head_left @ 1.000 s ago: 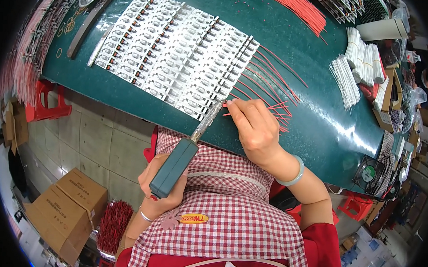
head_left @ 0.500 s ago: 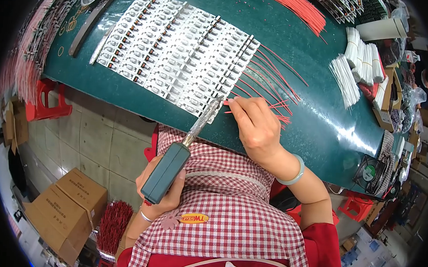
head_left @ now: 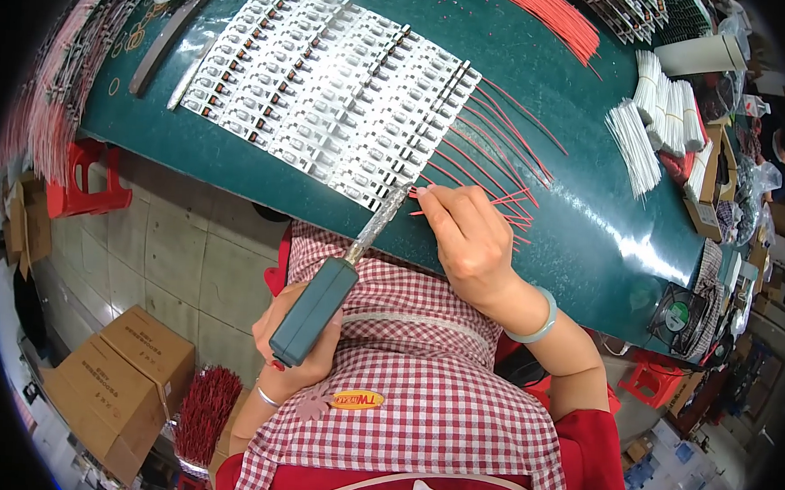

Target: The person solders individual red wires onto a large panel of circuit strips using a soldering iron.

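My left hand (head_left: 297,333) is wrapped round the dark green, block-shaped handle of a soldering iron (head_left: 315,312). Its worn metal barrel slants up and right to the near right corner of a white panel (head_left: 329,91) made of many small parts in rows. At that corner my right hand (head_left: 473,240) pinches a thin red wire (head_left: 418,191) between thumb and fingertips, close beside the iron's tip. Whether tip and wire touch is too small to tell. More red wires (head_left: 504,144) fan out to the right from the panel's right edge, some passing behind my right hand.
Loose red wires (head_left: 555,23) lie at the far side of the green table (head_left: 606,230). White wire bundles (head_left: 633,147) are at the right, near a small black fan (head_left: 675,315). A dark curved bar (head_left: 177,34) lies left of the panel. Cardboard boxes (head_left: 118,390) stand on the floor.
The panel has shifted slightly right and away from me. The soldering iron and my left hand have moved a little up and right; my right hand still pinches the wire.
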`<state>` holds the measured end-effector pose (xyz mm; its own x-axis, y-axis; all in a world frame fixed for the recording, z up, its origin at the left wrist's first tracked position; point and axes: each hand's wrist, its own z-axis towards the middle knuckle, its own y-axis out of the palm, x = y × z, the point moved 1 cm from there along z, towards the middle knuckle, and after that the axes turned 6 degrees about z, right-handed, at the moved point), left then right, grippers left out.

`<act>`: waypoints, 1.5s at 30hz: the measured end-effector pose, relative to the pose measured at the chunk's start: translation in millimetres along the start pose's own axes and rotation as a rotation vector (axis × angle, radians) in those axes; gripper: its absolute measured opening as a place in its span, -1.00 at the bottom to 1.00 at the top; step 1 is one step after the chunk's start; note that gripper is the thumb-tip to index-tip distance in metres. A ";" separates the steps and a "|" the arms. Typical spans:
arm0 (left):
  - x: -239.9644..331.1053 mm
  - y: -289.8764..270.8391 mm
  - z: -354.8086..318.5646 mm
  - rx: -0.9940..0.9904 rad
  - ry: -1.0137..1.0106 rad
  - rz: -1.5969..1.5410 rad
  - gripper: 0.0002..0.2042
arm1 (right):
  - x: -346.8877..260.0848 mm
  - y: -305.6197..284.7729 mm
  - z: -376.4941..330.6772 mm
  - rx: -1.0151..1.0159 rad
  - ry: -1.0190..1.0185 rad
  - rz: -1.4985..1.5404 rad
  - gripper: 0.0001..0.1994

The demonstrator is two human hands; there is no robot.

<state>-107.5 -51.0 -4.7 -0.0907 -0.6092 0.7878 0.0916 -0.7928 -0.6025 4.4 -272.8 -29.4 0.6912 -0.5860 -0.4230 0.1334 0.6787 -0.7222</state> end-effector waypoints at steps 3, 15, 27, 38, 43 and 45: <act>1.4 1.4 3.5 0.004 0.016 0.017 -0.83 | 0.2 1.3 -0.8 0.000 -0.007 -0.010 -0.63; -19.3 0.4 -22.2 0.024 -0.036 -0.008 -0.77 | -1.1 2.1 -0.6 -0.008 -0.010 -0.047 -0.65; -26.9 1.1 -35.8 0.003 -0.107 -0.015 -0.77 | -8.0 2.8 -6.2 0.038 -0.018 -0.008 -0.65; -4.2 -3.8 -11.2 0.007 0.024 0.015 -0.79 | -11.1 5.4 -7.2 0.016 0.002 -0.006 -0.65; -3.1 -3.9 -8.6 0.009 0.053 0.039 -0.80 | -12.3 5.3 -6.6 0.011 -0.008 -0.034 -0.64; -2.0 -4.5 -7.7 -0.008 0.049 0.047 -0.81 | -12.8 4.8 -6.3 0.009 -0.007 -0.034 -0.64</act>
<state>-115.3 -46.3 -4.5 -0.1348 -0.6459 0.7515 0.0888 -0.7632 -0.6400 -8.3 -264.8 -31.0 0.6910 -0.6058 -0.3943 0.1635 0.6623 -0.7311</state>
